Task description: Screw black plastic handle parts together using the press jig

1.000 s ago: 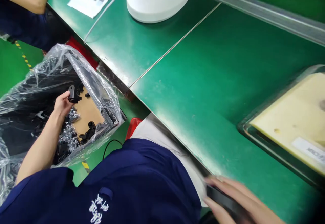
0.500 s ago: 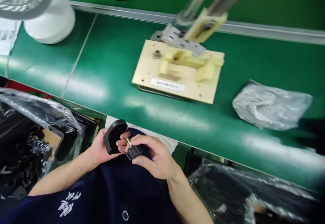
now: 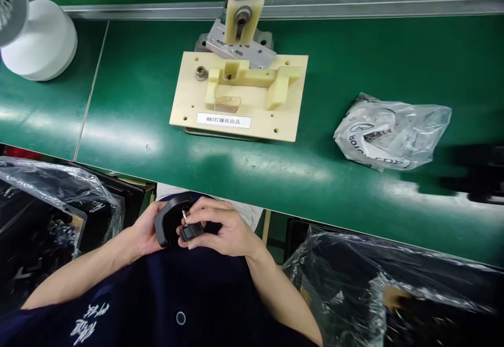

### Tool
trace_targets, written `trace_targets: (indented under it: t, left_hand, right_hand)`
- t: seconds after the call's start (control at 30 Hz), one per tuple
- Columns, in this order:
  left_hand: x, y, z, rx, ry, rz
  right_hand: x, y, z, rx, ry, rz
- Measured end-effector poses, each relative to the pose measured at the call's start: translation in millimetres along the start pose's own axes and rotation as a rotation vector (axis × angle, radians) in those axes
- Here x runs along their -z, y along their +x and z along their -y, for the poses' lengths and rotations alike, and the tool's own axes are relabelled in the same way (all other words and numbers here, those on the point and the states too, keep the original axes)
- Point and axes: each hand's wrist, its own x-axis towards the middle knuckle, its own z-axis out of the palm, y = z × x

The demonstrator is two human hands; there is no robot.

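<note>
My left hand (image 3: 147, 230) is closed around a black curved plastic part (image 3: 170, 220) with a ribbed inner side, held low in front of my body. Between the thumb and fingers of my right hand (image 3: 224, 228) is a black knob with a metal screw (image 3: 191, 231), its shank pointing up. The knob is right beside the curved part's inner side; whether they touch I cannot tell. Beyond my hands, a cream fixture plate (image 3: 258, 127) with raised yellowish blocks and a white label lies on the green bench.
A metal post with a cream block (image 3: 244, 17) rises behind the plate. On the green bench (image 3: 129, 95) are a plastic bag (image 3: 394, 137) at right and a white round base (image 3: 43, 42) at left. Plastic-lined bins (image 3: 338, 273) of black parts flank me below the edge.
The view has shifted, so the bench things sit further left and are sharper. My right hand has brought the knob closer to the curved part in my left hand.
</note>
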Motion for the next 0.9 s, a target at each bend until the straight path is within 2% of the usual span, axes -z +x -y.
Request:
trace_targets:
  t: [0.07, 0.17, 0.3, 0.37, 0.43, 0.5, 0.57, 0.63, 0.7, 0.77, 0.8, 0.83, 0.9]
  left_hand:
    - [-4, 0, -1, 0.042, -0.050, -0.008]
    - [-9, 0, -4, 0.093, -0.007, 0.072]
    - [-13, 2, -9, 0.032, 0.072, 0.137]
    - [-15, 3, -9, 0.027, 0.088, 0.195]
    - [-18, 5, -7, 0.077, 0.102, 0.246]
    - [-19, 7, -2, 0.094, 0.115, 0.238]
    - [-20, 9, 4, 0.030, 0.128, 0.210]
    - [-20, 12, 9, -0.036, 0.158, 0.232]
    - [-19, 13, 11, -0.054, 0.206, 0.289]
    - [-16, 12, 10, -0.070, 0.246, 0.327]
    - [-15, 10, 10, -0.089, 0.257, 0.338]
    - [-14, 8, 9, -0.109, 0.267, 0.350]
    - [-12, 4, 8, -0.148, 0.293, 0.371]
  right_hand:
    - [-1, -3, 1, -0.003, -0.076, -0.068]
    - [-4, -7, 1, -0.008, -0.119, -0.168]
    - [-11, -7, -1, -0.095, -0.145, -0.365]
    - [-15, -6, 0, -0.162, -0.150, -0.388]
    - [-19, -6, 2, -0.213, -0.105, -0.304]
    - [-22, -7, 5, -0.263, 0.006, -0.267]
    - [-17, -7, 10, -0.325, 0.148, -0.367]
    - [1, 0, 17, -0.375, 0.190, -0.519]
    - [29, 17, 27, -0.338, 0.000, -0.675]
    - [61, 43, 40, -0.189, -0.427, -0.795]
    - [77, 58, 45, -0.105, -0.680, -0.792]
    - [91, 73, 49, -0.046, -0.910, -0.717]
    - [112, 101, 53, 0.002, -1.247, -0.439]
